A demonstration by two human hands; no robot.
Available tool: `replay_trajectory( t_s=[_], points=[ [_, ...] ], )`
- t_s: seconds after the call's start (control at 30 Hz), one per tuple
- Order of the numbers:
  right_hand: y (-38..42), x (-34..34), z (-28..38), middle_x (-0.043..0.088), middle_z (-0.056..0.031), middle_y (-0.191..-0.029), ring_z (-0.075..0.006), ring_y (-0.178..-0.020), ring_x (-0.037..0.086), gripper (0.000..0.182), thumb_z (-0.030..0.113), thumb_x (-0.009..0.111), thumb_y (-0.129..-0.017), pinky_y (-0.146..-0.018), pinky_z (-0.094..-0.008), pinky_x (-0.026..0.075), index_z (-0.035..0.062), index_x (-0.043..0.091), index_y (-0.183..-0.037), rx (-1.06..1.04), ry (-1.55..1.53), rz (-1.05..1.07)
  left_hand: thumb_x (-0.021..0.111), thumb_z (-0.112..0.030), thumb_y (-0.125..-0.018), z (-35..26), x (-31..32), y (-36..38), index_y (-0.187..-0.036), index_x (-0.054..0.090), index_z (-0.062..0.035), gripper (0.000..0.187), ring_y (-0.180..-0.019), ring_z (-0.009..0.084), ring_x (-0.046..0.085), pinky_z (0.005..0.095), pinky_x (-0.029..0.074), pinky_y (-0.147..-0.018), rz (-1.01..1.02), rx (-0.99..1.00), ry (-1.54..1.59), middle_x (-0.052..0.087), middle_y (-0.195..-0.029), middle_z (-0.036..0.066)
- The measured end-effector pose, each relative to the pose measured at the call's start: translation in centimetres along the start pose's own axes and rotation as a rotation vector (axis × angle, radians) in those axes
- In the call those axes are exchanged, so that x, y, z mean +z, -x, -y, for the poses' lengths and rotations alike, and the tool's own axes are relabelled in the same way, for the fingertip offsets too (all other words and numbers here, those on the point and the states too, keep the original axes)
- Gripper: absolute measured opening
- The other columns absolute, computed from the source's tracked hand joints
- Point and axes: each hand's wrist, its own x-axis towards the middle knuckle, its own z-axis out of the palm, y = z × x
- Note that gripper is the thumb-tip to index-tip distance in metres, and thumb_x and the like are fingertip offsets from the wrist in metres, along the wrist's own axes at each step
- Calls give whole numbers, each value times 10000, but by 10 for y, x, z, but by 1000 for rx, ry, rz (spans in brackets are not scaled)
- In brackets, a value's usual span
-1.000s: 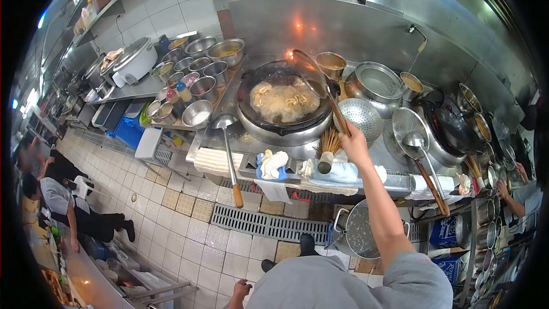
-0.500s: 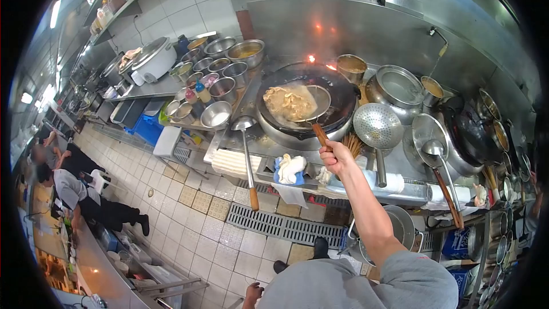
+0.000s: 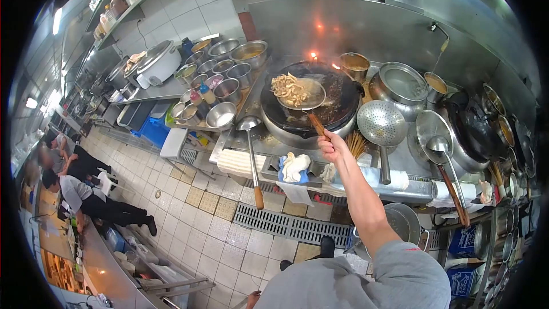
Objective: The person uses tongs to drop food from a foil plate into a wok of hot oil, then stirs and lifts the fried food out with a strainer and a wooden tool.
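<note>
My right hand (image 3: 330, 145) is closed round the wooden handle (image 3: 315, 123) of a wire strainer (image 3: 314, 98). Pale strips of food (image 3: 290, 89) lie at the strainer's left side, over the large dark wok (image 3: 340, 94). A little of my left hand (image 3: 253, 299) shows low at the frame's bottom edge, and its fingers are mostly hidden. Left of the wok a ladle (image 3: 249, 125) rests with its handle over the counter edge. A perforated skimmer (image 3: 379, 122) lies to the wok's right.
Metal bowls (image 3: 227, 90) and sauce bottles (image 3: 205, 92) stand left of the wok. Small flames (image 3: 314, 55) burn behind it. More pots, a strainer and a ladle (image 3: 437, 144) are on the right. Two people (image 3: 86, 197) are at the far left. A floor grate (image 3: 291, 223) runs below the counter.
The strainer has risen from the wok, and the food now shows as separate strips without the liquid around it. My left hand has dropped further toward the bottom edge.
</note>
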Motion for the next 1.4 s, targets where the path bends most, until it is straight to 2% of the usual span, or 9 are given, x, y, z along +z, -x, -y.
replay_trajectory(
  t_s=[0.2,0.3,0.6,0.67,1.1,1.13,1.2,1.3,1.4],
  points=[
    [47,-8,-11,394,4,-650,-34,-360,251,182,276,428,-936,-257,-173,182,108,361,-914,-149,85,-42,636,-119,-740,28,-1,-12,-1147,542,6,436,-767,226,621,327,509,-630,50,107,-138,637,-957,180],
    [70,-6,-12,361,16,-567,-34,-323,234,297,317,438,-930,-236,-179,178,81,388,-756,-136,75,-90,629,-125,-750,41,0,-29,-1144,544,4,424,-787,234,622,334,512,-656,83,166,-206,641,-945,182],
    [159,-6,-14,329,32,-539,-34,-323,229,338,328,470,-918,-238,-175,187,68,393,-716,-276,46,-56,637,-138,-747,29,-8,-83,-1129,557,0,414,-810,243,629,336,515,-683,154,217,-299,646,-941,182],
    [185,-34,-10,423,6,-641,-30,-352,266,171,280,474,-918,-247,-165,197,110,450,-928,-283,25,27,650,-140,-735,17,-13,-89,-1123,564,0,421,-802,239,632,329,514,-673,157,180,-280,645,-952,179],
    [325,-27,-14,456,-29,-633,-28,-368,271,144,94,510,-856,-294,-171,133,104,451,-988,-729,493,-681,705,-168,-678,-5,-9,-116,-1046,618,-5,412,-804,229,643,302,497,-741,162,117,-283,665,-864,155],
    [323,-45,-2,513,-74,-666,-105,-438,426,192,80,522,-832,-346,-231,315,42,497,-1018,-721,729,-735,705,-168,-678,-12,-10,-115,-1046,618,-5,412,-804,229,643,302,497,-741,172,119,-293,665,-864,155],
    [282,-121,27,545,-63,-684,-112,-500,476,313,55,524,-818,-430,-245,366,44,535,-1131,-1120,1419,-1025,695,-152,-661,-67,-12,-96,-1071,599,1,448,-703,215,638,316,514,-662,234,53,-405,660,-776,141],
    [284,-114,26,613,-94,-782,-189,-681,570,404,50,524,-807,-640,-294,442,5,490,-1207,-1350,1605,-1166,644,-78,-646,-93,-12,-99,-1123,547,25,497,-621,209,618,298,496,-529,194,89,-305,640,-809,154],
    [300,-53,12,605,-218,-913,-325,-832,588,422,48,510,-802,-765,-355,441,4,470,-1220,-1039,1526,-1195,600,-31,-641,-106,-10,-96,-1140,524,46,510,-571,201,600,283,482,-472,160,88,-214,623,-872,176]
  ],
)
